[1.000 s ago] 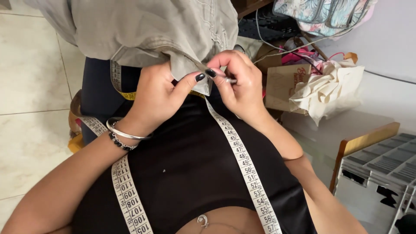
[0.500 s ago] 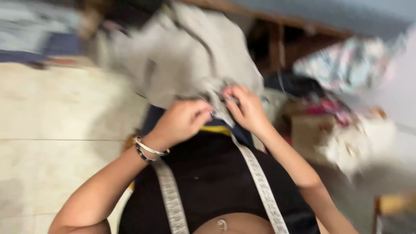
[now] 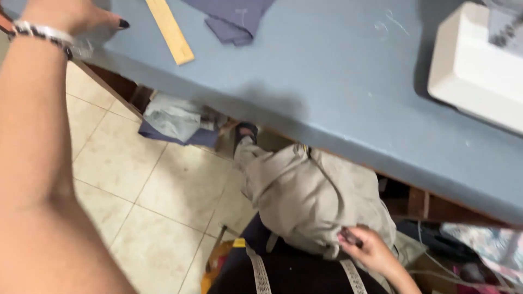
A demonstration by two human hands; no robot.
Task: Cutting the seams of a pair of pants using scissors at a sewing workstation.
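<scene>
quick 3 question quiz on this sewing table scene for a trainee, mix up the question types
1. True or false: the left hand rests on the blue table near the wooden ruler.
2. What does the right hand grip?
A. the beige garment
B. a pair of scissors
C. a cup
3. Fill in: the white sewing machine sits at the table's far ____ side.

Key
1. True: the hand lies on the tabletop just left of the ruler.
2. A: the fingers pinch the beige garment on the lap, above the measuring tape.
3. Right.
</scene>
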